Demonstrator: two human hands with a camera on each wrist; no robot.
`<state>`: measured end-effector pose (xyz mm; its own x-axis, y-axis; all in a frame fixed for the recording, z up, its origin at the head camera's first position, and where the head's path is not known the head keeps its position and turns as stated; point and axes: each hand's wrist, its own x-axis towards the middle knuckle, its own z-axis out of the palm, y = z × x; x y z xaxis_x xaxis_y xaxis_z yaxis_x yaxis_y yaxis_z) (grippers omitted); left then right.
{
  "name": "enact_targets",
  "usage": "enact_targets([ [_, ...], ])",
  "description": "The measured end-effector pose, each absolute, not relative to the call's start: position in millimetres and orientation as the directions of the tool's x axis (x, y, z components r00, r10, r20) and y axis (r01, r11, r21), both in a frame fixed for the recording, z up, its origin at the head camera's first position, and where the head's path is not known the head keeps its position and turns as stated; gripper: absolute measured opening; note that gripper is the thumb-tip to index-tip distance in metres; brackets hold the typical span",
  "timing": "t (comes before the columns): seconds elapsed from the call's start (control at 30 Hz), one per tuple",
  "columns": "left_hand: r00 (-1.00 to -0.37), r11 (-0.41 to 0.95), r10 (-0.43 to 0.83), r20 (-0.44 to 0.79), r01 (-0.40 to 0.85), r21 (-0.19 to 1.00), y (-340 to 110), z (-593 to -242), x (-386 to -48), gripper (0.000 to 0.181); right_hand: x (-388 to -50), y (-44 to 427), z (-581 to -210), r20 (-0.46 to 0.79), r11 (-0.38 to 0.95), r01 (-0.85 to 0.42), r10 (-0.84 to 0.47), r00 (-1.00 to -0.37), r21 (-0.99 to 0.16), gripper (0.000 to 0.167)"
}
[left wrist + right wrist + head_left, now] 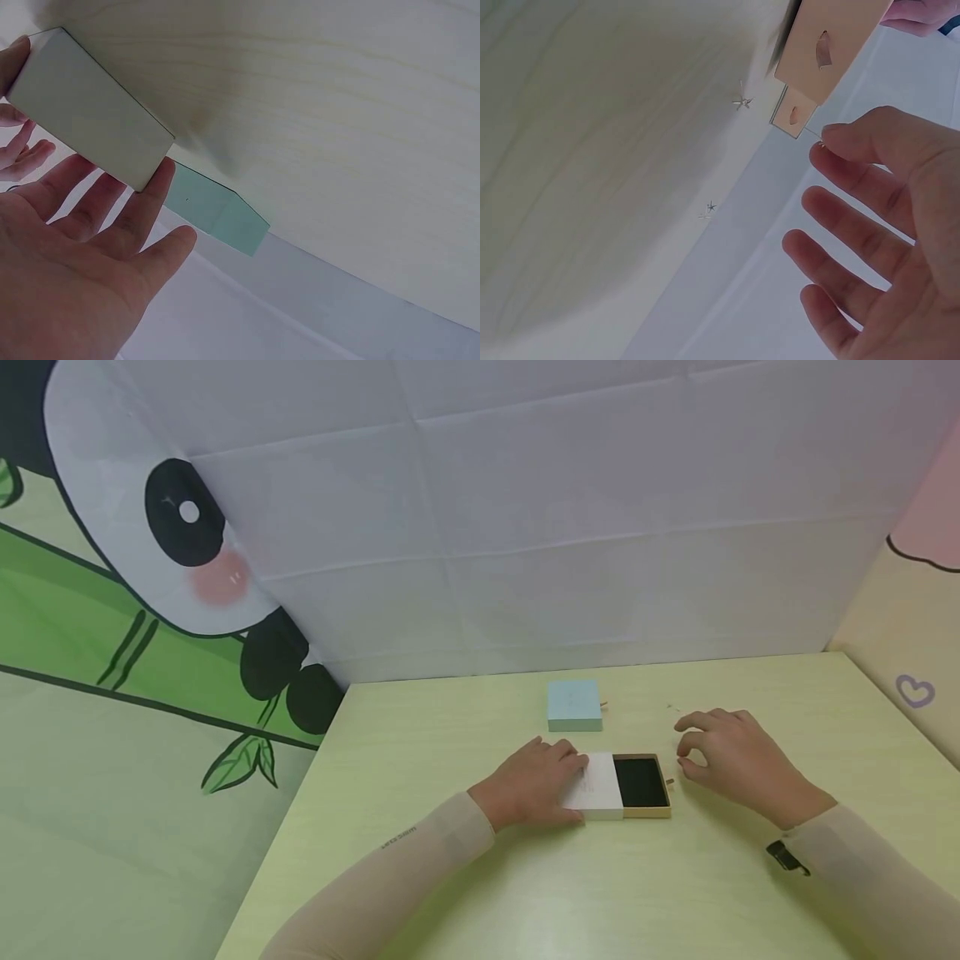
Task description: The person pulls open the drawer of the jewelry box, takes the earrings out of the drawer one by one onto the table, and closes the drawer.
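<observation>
My left hand (pixel 534 783) grips the white sleeve of a small drawer box (pixel 600 787), thumb at the near side and fingers over the top and far side. The box's tan tray (pixel 647 812) with a black lining (pixel 641 782) sticks out to the right. To the right of it, above the table, my right hand (pixel 731 760) pinches a thin silvery piece (pixel 814 134) between thumb and index finger; its kind is too small to tell. The other right fingers are spread. Two tiny silvery star-shaped pieces (pixel 742 101) lie apart on the table.
Behind the white box stands a closed light-blue box (pixel 574 703) with a small tab on its right side. Both rest on a pale wooden table (pixel 420 727). A white cloth (pixel 525 527) hangs along the table's back edge, with printed cloth at the sides.
</observation>
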<state>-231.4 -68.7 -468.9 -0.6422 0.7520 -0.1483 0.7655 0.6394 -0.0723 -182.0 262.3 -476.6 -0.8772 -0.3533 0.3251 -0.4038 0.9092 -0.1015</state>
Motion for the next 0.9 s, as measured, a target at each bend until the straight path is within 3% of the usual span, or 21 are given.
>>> enact_targets([
  [0.4,-0.643,0.638,0.751,-0.151,0.765,-0.086,-69,-467,-230,0.079,-178,270,-476,0.307,0.916,-0.389,-0.343,-0.888,-0.103,0.013],
  [0.9,-0.598,0.59,0.785,-0.161,0.801,-0.099,-95,-473,-213,0.08,-139,254,-490,0.312,0.943,-0.323,-0.283,-0.907,-0.083,0.013],
])
